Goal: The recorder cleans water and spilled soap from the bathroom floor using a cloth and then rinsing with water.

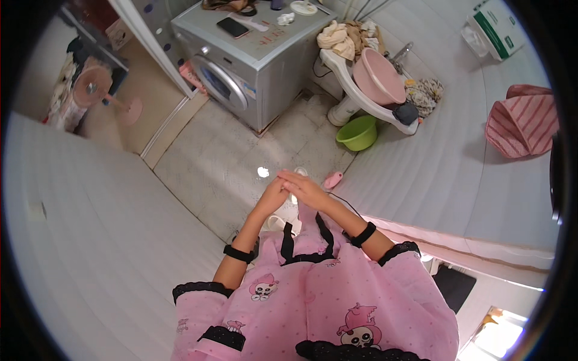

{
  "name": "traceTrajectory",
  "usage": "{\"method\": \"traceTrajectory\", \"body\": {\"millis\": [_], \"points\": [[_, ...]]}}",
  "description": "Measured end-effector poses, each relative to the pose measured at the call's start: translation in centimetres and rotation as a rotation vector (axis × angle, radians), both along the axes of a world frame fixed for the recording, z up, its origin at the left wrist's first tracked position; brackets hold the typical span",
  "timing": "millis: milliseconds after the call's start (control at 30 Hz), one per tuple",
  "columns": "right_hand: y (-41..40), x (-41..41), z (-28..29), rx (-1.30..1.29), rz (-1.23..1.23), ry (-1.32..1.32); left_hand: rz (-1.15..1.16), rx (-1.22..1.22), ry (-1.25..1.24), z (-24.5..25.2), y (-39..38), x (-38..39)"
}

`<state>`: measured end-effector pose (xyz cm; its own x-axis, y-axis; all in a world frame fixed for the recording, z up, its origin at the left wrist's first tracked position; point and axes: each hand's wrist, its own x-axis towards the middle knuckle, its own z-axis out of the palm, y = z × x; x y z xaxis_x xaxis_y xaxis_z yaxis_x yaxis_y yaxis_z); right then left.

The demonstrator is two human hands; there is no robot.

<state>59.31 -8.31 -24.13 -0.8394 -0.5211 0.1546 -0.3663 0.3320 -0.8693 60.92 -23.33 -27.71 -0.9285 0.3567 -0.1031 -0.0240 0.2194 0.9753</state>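
My left hand (272, 197) and my right hand (305, 188) meet in front of my body, above the tiled floor. The right hand's fingers lie across those of the left and partly hide them. Fingers on both hands look held together, and I see no object in either hand. Each forearm wears a black band, the left band (239, 254) and the right band (363, 234). Below the hands are a pink pajama garment (311, 289) with black trim and, partly hidden, pale slippers (275, 223).
A front-loading washing machine (286, 76) stands ahead, with a phone (232, 27) on top. To its right, a washbasin (336, 61) bears a pink plastic basin (377, 74) and cloths. A green basin (357, 133) and a pink object (333, 180) lie on the floor. A striped towel (519, 122) hangs right.
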Motion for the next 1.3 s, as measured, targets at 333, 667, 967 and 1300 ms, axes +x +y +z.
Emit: {"method": "traceTrajectory", "body": {"millis": [333,667,967,1300], "points": [[10.0,-10.8,-1.0,0.226,-0.119,0.005,-0.259,-0.180,0.174,-0.4,7.3,-15.1],[23.8,-29.1,-1.0,0.269,-0.432,0.142,-0.508,-0.068,0.097,3.5,21.7,-36.7],[44.7,-46.1,-6.4,0.405,-1.132,0.128,-0.650,0.174,-0.021,1.8,34.9,-53.0],[55.8,-56.3,-14.3,0.466,-1.072,-0.187,-0.829,0.024,-0.141,-3.8,44.1,-58.0]]}}
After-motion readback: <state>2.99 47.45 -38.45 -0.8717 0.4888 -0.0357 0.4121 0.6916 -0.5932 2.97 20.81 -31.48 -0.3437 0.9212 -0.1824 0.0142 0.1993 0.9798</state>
